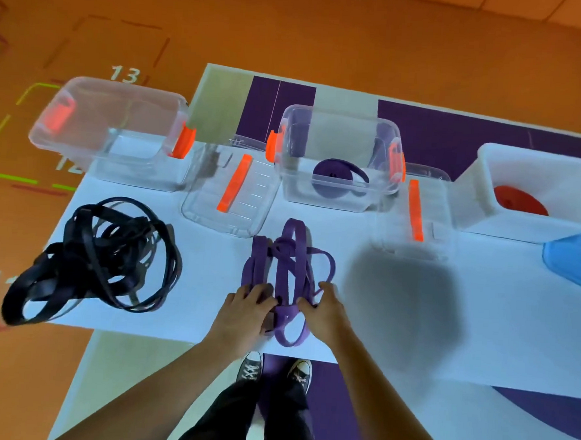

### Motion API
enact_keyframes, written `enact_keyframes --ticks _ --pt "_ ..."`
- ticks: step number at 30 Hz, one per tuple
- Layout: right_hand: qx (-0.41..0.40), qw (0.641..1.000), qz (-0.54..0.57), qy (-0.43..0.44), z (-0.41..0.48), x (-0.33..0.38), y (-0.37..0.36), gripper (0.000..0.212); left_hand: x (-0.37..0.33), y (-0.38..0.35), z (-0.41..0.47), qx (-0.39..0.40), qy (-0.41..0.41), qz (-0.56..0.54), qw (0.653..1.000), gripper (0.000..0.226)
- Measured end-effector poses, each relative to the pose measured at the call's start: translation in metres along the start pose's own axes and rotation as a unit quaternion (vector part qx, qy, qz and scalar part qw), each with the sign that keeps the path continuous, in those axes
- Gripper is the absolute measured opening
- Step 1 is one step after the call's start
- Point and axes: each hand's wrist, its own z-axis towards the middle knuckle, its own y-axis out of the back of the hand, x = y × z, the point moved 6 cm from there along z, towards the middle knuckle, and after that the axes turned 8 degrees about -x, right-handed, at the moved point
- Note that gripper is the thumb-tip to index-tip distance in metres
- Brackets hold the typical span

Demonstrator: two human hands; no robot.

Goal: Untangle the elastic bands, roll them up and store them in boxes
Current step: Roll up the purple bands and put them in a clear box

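Observation:
A tangled purple elastic band (pixel 287 270) lies on the white table (pixel 412 312) in front of me. My left hand (pixel 248 305) grips its near left loops and my right hand (pixel 324 307) grips its near right side, both at the table's front edge. A tangled black elastic band (pixel 106 259) sprawls at the left, partly hanging over the table's corner. A clear box (pixel 340 165) behind the purple tangle holds a rolled purple band (pixel 336 176). An empty clear box (pixel 124 138) stands at the back left. A white box (pixel 535 190) at the right holds a red roll (pixel 518 201).
Two clear lids with orange handles lie flat, one lid (pixel 231 195) between the clear boxes and another lid (pixel 415 214) right of the middle box. A blue lid (pixel 575 261) sits at the right edge. The floor around is orange with numbered markings.

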Motion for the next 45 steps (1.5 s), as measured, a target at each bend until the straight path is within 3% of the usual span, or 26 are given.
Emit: enact_keyframes --ticks 3,6,8,10,12,16,20,25,28,31,33,35,36,41,45 --pt "0.001 0.994 0.106 -0.028 0.005 -0.011 -0.004 0.066 -0.006 0.001 -0.004 -0.026 0.008 -0.033 0.999 0.039" --pt "-0.015 0.989 0.145 0.002 0.004 -0.009 0.009 0.053 -0.001 0.012 -0.008 -0.055 0.032 -0.064 0.996 0.027" --pt "-0.06 0.987 0.15 0.019 0.0 -0.005 0.035 0.043 0.009 0.028 -0.012 -0.093 0.062 -0.113 0.987 0.031" --pt "-0.139 0.979 0.138 0.047 -0.004 -0.008 0.075 0.038 0.023 0.056 -0.019 -0.159 0.116 -0.185 0.963 0.034" --pt "-0.208 0.965 0.144 0.064 -0.012 -0.017 0.118 0.034 0.04 0.084 -0.024 -0.218 0.173 -0.261 0.924 0.023" --pt "-0.327 0.922 0.207 -0.009 -0.021 -0.054 0.204 0.021 0.052 0.13 -0.024 -0.257 0.257 -0.37 0.855 0.017" --pt "-0.4 0.871 0.277 -0.068 -0.024 -0.084 0.264 0.019 0.037 0.158 -0.018 -0.289 0.229 -0.361 0.857 0.017" --pt "-0.486 0.815 0.312 -0.041 -0.049 -0.081 0.316 0.027 0.003 0.183 -0.006 -0.337 0.135 -0.304 0.881 0.014" --pt "-0.422 0.849 0.313 0.049 -0.058 -0.056 0.329 0.025 0.003 0.186 0.004 -0.292 0.128 -0.265 0.91 0.014" --pt "-0.348 0.872 0.288 0.19 -0.076 -0.009 0.332 0.025 0.021 0.167 0.009 -0.144 0.202 -0.215 0.945 0.017" --pt "-0.301 0.871 0.281 0.27 -0.091 0.025 0.326 0.031 0.028 0.152 0.004 -0.008 0.223 -0.141 0.965 0.034" --pt "-0.242 0.87 0.275 0.33 -0.103 0.055 0.314 0.036 0.021 0.147 0.0 0.069 0.201 -0.15 0.965 0.067" --pt "-0.209 0.871 0.272 0.351 -0.108 0.07 0.306 0.035 0.012 0.151 0.002 0.06 0.178 -0.198 0.962 0.075" --pt "-0.064 0.872 0.245 0.419 -0.133 0.132 0.266 0.03 -0.066 0.227 0.012 -0.092 -0.004 -0.42 0.903 0.075" --pt "-0.038 0.871 0.227 0.435 -0.141 0.161 0.257 0.035 -0.097 0.275 0.007 -0.109 -0.092 -0.474 0.869 0.047"
